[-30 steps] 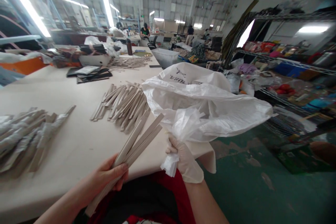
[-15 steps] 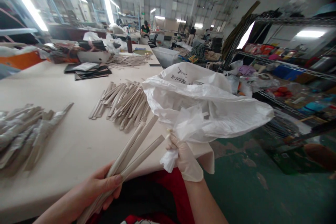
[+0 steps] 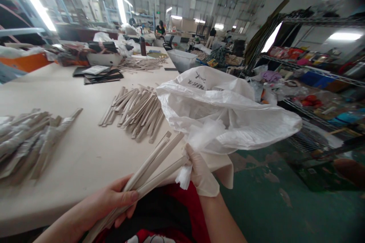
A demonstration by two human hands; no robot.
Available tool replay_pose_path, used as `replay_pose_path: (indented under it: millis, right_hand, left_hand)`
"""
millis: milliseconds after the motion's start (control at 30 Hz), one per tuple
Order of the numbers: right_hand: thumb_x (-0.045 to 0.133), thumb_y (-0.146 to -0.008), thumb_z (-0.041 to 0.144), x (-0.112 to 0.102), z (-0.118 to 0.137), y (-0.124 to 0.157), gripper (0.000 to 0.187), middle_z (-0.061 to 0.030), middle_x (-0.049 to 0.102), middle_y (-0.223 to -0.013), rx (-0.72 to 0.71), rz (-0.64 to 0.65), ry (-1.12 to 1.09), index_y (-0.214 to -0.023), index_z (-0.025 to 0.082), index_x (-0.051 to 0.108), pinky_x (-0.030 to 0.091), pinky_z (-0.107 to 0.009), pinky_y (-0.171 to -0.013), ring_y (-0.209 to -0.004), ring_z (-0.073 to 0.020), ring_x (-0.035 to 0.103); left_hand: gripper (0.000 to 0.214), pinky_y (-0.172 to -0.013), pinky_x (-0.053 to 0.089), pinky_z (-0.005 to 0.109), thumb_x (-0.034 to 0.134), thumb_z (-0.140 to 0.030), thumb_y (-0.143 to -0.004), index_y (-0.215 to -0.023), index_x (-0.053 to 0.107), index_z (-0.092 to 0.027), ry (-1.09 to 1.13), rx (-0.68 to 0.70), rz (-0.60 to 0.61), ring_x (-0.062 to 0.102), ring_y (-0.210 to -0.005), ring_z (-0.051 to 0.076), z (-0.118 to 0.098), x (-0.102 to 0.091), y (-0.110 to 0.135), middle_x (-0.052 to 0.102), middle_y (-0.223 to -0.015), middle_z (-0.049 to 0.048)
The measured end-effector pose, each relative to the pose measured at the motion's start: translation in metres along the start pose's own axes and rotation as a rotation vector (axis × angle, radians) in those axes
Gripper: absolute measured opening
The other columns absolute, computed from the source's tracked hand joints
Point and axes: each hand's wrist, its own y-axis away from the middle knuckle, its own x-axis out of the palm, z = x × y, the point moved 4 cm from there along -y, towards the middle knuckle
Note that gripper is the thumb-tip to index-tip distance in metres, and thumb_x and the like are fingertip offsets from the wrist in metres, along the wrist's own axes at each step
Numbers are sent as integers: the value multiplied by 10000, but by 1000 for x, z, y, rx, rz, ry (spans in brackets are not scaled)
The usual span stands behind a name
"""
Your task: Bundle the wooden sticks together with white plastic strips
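Lower centre: one left hand (image 3: 123,200), fingers wrapped round at least three strips (image 3: 164,175); one gloved right hand (image 3: 201,169), fingers pinching white film (image 3: 184,177). Right of centre: one sack (image 3: 251,121).

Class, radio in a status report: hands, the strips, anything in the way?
Left hand gripping several beige strips. Gloved right hand holding white film, touching one strip's end. Possible obstruction: white sack just beyond.
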Motion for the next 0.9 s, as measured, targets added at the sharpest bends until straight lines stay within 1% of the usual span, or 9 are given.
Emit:
replay_pose_path:
  millis: [100, 200, 333, 467, 533, 633, 733, 833, 900]
  right_hand:
    - [775, -551, 317, 1, 5, 2, 296, 88, 482, -464, -71, -64, 8, -600, 167, 524, 320, -153, -337, -335, -17, 333]
    - [779, -542, 291, 7, 0, 4, 275, 74, 510, -500, -114, -54, 83, -607, 164, 544, 297, -150, -338, -349, -14, 333]
    - [745, -581, 351, 19, -34, 13, 270, 59, 499, -487, -91, -25, 176, -604, 164, 552, 281, -165, -355, -381, -36, 364]
    - [721, -615, 346, 30, -67, 24, 296, 69, 434, -448, 34, 130, 251, -544, 163, 499, 262, -179, -375, -381, -40, 347]
    - [742, -591, 344, 29, -65, 27, 309, 85, 401, -438, 71, 178, 211, -562, 166, 492, 251, -179, -370, -369, -34, 307]
    - [776, -535, 388, 21, -49, 25, 357, 118, 334, -431, 103, 145, 79, -651, 169, 518, 252, -169, -366, -366, -25, 215]
    - [760, -546, 445, 14, -35, 20, 396, 132, 286, -429, 150, 112, -39, -688, 172, 511, 266, -159, -373, -379, -24, 171]
    - [748, -571, 434, 13, -32, 13, 396, 139, 227, -416, 119, 26, -112, -595, 185, 441, 259, -157, -357, -373, -27, 144]
    - [759, -567, 384, 16, -39, 12, 393, 139, 215, -407, 70, -64, -96, -564, 195, 414, 249, -162, -340, -359, -31, 153]
  left_hand:
    - [341, -362, 295, 138, 586, -481, -729, -846, 463, -186, -20, 19, -43, 426, -371, 27, 0, -4, 1, 572, -568, -53]
    - [372, -374, 306, 149, 590, -503, -708, -844, 461, -182, -79, 44, -111, 443, -388, 38, -2, -5, -2, 572, -581, -53]
    - [444, -398, 318, 170, 596, -555, -653, -831, 454, -174, -150, 147, -237, 452, -398, 52, -10, 1, -17, 560, -562, -60]
    - [463, -392, 301, 179, 582, -577, -640, -817, 451, -170, -155, 194, -304, 444, -390, 58, -13, 1, -26, 549, -538, -61]
    - [456, -394, 309, 182, 580, -560, -664, -862, 455, -169, -150, 165, -262, 454, -397, 63, -11, -3, -23, 562, -558, -56]
    - [420, -394, 311, 184, 575, -529, -700, -886, 454, -172, -149, 151, -209, 467, -407, 66, -7, -9, -16, 571, -590, -49]
    - [404, -389, 312, 181, 572, -524, -707, -866, 453, -172, -146, 160, -205, 459, -398, 61, -3, -11, -12, 561, -581, -52]
    - [422, -385, 317, 178, 574, -535, -691, -865, 457, -169, -160, 162, -205, 458, -388, 61, 2, -9, -17, 558, -567, -54]
    - [421, -390, 325, 180, 579, -531, -682, -858, 458, -168, -172, 163, -216, 465, -389, 64, 4, -6, -23, 560, -564, -54]
